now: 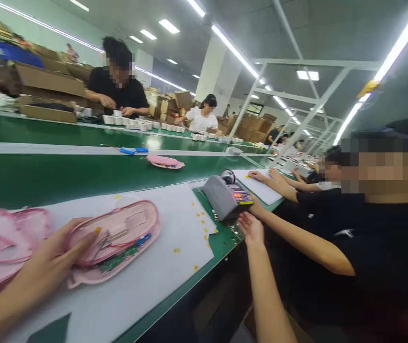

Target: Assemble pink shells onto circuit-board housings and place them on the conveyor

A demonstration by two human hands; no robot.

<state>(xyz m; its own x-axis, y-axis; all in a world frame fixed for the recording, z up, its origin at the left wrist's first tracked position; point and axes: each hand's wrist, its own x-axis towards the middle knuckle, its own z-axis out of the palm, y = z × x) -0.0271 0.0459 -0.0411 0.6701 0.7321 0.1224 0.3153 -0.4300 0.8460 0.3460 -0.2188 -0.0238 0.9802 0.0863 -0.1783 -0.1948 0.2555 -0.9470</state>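
Observation:
At the left, my left hand [59, 255] grips a pink plastic casing [130, 221], its thumb lying over the inside near a small yellow piece of tape [98, 230]. Inside the casing show a green circuit board [118, 259], red wires and a blue component [144, 239]. My right hand [251, 227] reaches to the front of a grey automatic tape dispenser [220, 197] with a lit red display. Its fingers look slightly spread and curled, with nothing visible in them. A co-worker's hand [257, 208] is close beside it at the dispenser.
More pink casings [2, 252] lie at the far left. White sheet [168, 224] covers the green bench, with yellow tape bits [177, 250] on it. Farther back are a pink casing [164, 162] and blue batteries [127, 151]. A co-worker in black [385, 247] sits close at the right.

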